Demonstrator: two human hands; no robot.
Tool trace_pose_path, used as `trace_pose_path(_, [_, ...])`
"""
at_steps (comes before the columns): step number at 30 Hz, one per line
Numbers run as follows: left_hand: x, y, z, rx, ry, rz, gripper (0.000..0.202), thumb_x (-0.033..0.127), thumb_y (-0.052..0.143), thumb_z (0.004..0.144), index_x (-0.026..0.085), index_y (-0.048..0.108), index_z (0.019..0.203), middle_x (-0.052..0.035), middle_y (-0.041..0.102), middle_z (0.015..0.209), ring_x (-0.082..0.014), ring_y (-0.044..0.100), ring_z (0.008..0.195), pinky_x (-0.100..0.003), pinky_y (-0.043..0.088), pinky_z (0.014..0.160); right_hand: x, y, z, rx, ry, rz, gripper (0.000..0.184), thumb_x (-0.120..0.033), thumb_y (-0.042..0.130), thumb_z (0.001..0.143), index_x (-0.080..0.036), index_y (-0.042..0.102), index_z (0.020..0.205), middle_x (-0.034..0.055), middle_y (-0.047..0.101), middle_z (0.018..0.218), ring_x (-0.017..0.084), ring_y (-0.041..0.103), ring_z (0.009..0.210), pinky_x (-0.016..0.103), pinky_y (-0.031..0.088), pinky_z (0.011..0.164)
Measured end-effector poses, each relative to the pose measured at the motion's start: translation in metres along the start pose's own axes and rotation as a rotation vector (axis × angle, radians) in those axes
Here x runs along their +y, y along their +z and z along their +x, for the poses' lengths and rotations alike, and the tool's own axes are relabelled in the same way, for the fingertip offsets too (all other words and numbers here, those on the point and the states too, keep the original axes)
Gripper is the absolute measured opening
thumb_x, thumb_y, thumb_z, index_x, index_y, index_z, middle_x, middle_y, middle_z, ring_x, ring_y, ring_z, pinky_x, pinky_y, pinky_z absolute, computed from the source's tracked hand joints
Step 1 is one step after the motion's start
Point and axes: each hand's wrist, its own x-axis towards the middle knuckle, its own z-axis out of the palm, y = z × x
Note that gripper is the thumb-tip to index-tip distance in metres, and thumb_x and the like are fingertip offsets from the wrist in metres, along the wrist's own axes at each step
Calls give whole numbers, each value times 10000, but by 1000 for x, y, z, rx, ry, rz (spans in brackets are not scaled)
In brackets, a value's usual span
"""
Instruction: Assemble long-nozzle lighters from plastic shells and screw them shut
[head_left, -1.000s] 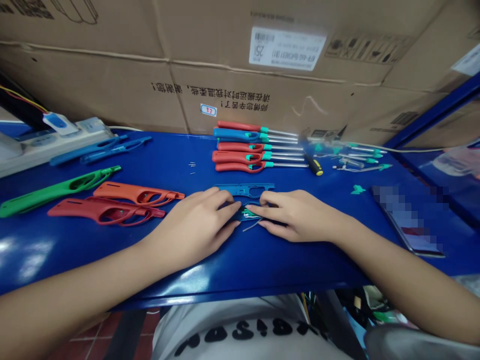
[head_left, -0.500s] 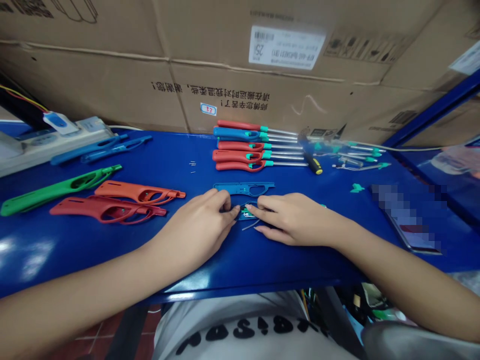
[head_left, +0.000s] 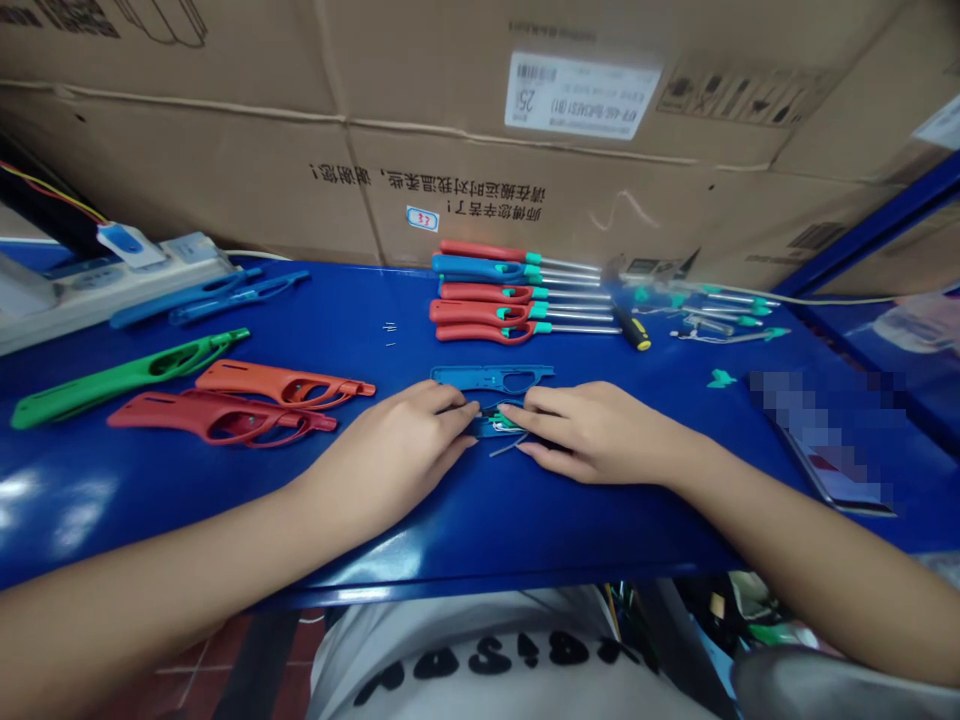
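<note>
A small blue casing [head_left: 487, 434], low in front of me on a glossy blue table [head_left: 360, 535], is the thing I handle. My left hand [head_left: 409, 435] has thumb and forefinger clamped across its left end, probably to stop it sliding. My right hand [head_left: 596, 435] rests its forefinger on the green insert [head_left: 507, 423] inside the casing, seemingly to press it down; the thumb is lower and apart, and I can't tell whether it pinches anything. My own fingers hide both ends of the casing. A loose grey tube [head_left: 506, 447] sticks out at its near edge, close to my right thumb, and could get in the way. Just beyond the casing lies a blue half-shell [head_left: 469, 377], open side up, perhaps put there to be within reach. Farther beyond is a row of red and blue lighters [head_left: 484, 312], metal stems pointing right, a black-and-yellow handle [head_left: 634, 330] at their tips. Well left of the casing are orange [head_left: 251, 377], red [head_left: 161, 413] and green shells [head_left: 112, 388]; well right, a dark phone [head_left: 825, 455], partly blurred. A cardboard box [head_left: 262, 190] forms a wall behind everything.
</note>
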Motion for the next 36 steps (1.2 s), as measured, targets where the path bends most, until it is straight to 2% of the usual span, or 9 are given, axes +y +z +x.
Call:
trace_pose_path(6, [-1, -1, 0, -16, 25, 17, 238, 241, 568, 997, 122, 732, 1122, -123, 698, 1060, -274, 668, 956, -432, 592, 854, 5, -2, -4, 93, 20, 30, 413, -333, 459, 1039, -81, 621, 1323, 121, 685, 1045, 168, 624, 767, 281, 400, 572])
trace_pose_path(12, [8, -3, 1, -149, 137, 275, 312, 184, 452, 1030, 34, 695, 1155, -181, 693, 1091, -320, 656, 972, -464, 588, 819, 6, 1, -4, 53, 18, 20, 406, -346, 461, 1039, -105, 634, 1316, 109, 679, 1013, 154, 591, 718, 276, 370, 569])
trace_pose_path(17, [7, -3, 2, -109, 135, 251, 282, 185, 460, 1030, 79, 711, 1104, -150, 700, 1054, -285, 651, 950, -427, 579, 830, 5, -1, -2, 13, 23, 27, 417, -350, 461, 1036, -129, 623, 1350, 111, 651, 1015, 166, 584, 740, 276, 354, 568])
trace_pose_path(21, [4, -5, 2, -66, 146, 229, 231, 184, 518, 1010, 110, 737, 1005, -123, 703, 1022, -258, 646, 928, -390, 581, 815, 3, -4, -2, -55, 33, 36, 455, -379, 492, 1017, -145, 595, 1394, 135, 626, 1087, 196, 592, 810, 292, 405, 611])
trace_pose_path(27, [4, -6, 2, -52, 132, 188, 194, 165, 562, 986, 99, 740, 1025, -116, 708, 1010, -256, 651, 926, -395, 594, 820, -2, -5, 0, -110, 64, 62, 501, -409, 493, 1016, -132, 562, 1427, 149, 603, 1123, 216, 593, 846, 326, 463, 656])
trace_pose_path(31, [4, -5, 1, -29, 147, 184, 217, 162, 544, 993, 94, 740, 1055, -126, 711, 1022, -266, 656, 939, -410, 600, 827, 3, -5, -1, -46, 64, 85, 519, -435, 495, 1015, -140, 545, 1439, 138, 609, 1122, 208, 591, 837, 324, 473, 663])
trace_pose_path(34, [4, -3, 0, 1, 137, 193, 285, 192, 516, 1009, 61, 706, 1177, -147, 711, 1038, -281, 658, 945, -432, 606, 821, 12, -8, -4, 64, 91, 76, 583, -425, 496, 1018, -142, 432, 1523, 132, 621, 1129, 214, 603, 872, 322, 478, 683])
trace_pose_path(36, [3, -2, -1, 13, 131, 199, 325, 206, 511, 1013, 48, 677, 1244, -153, 709, 1039, -286, 658, 941, -435, 611, 805, 16, -12, -7, 134, 107, 60, 578, -388, 511, 1014, -145, 415, 1529, 127, 633, 1129, 216, 611, 903, 318, 477, 707])
